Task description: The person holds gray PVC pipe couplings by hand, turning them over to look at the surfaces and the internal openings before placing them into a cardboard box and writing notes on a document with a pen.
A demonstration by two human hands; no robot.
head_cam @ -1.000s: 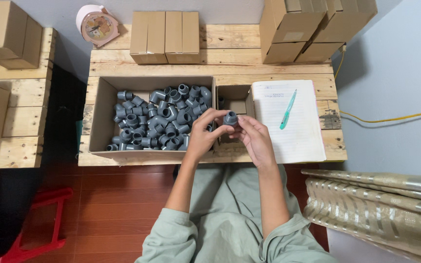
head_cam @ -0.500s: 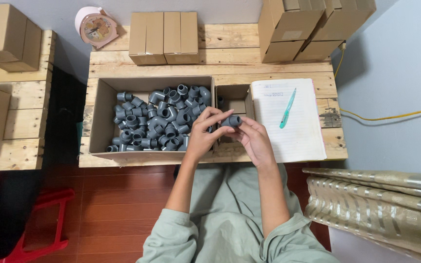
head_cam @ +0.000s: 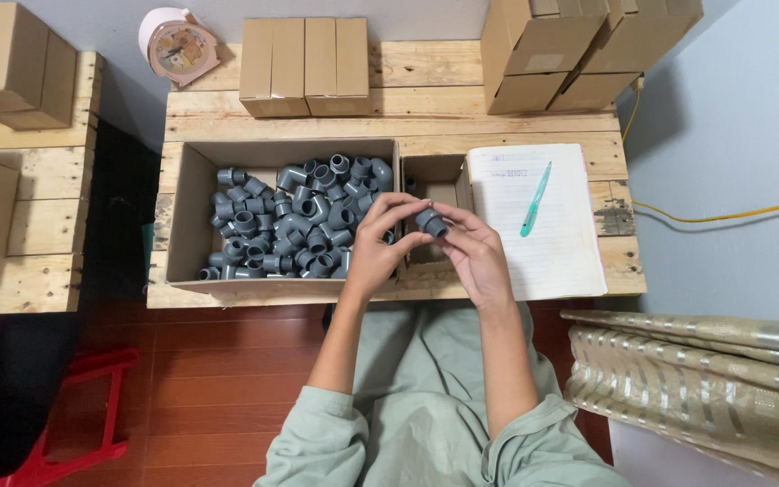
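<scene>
A small grey plastic pipe fitting is held between both hands just above a small open cardboard box. My left hand pinches it from the left with thumb and fingers. My right hand grips it from the right and below. To the left, a large open cardboard box holds several grey pipe fittings in a loose pile. All of this rests on a wooden pallet table.
An open lined notebook with a teal pen lies right of the small box. Closed cartons stand along the back, with a pink clock. A second pallet with boxes is at left; striped fabric lower right.
The hands have turned the fitting slightly and shifted a little; they stay over the small box throughout.
</scene>
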